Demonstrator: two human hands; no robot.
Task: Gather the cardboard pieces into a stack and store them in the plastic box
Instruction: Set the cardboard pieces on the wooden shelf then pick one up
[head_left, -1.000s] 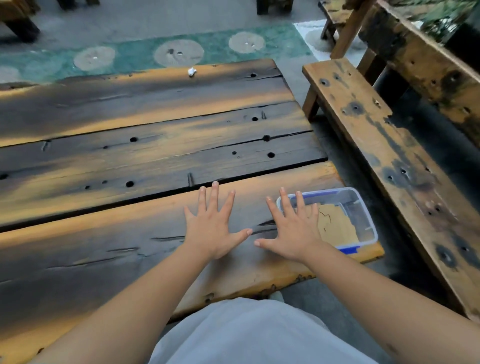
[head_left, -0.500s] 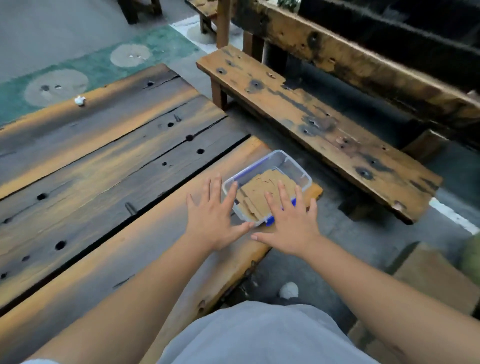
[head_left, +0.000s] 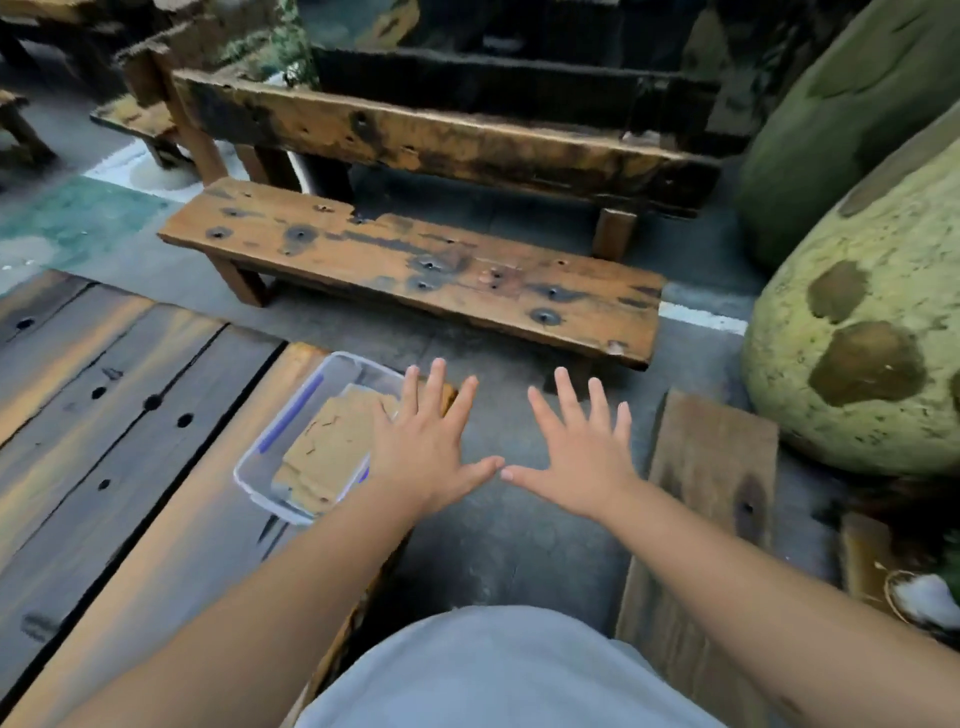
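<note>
A clear plastic box (head_left: 291, 415) with blue clips sits at the right end of the wooden table (head_left: 130, 441). Brown cardboard pieces (head_left: 332, 447) lie stacked flat inside it. My left hand (head_left: 426, 447) is spread flat with fingers apart, covering the box's right edge and holding nothing. Beside it my right hand (head_left: 576, 457) is also spread open, over the dark floor past the table's end, empty. The two thumb tips nearly touch.
A worn wooden bench (head_left: 415, 265) with a backrest stands beyond the table across a strip of dark floor. Large green spotted boulders (head_left: 857, 364) fill the right side. A wooden plank (head_left: 701, 519) lies on the floor to the right of my right arm.
The view has swung to the right, so the box now lies left of both hands. My hands stay spread and empty; the right one went from over the box to over the floor.
</note>
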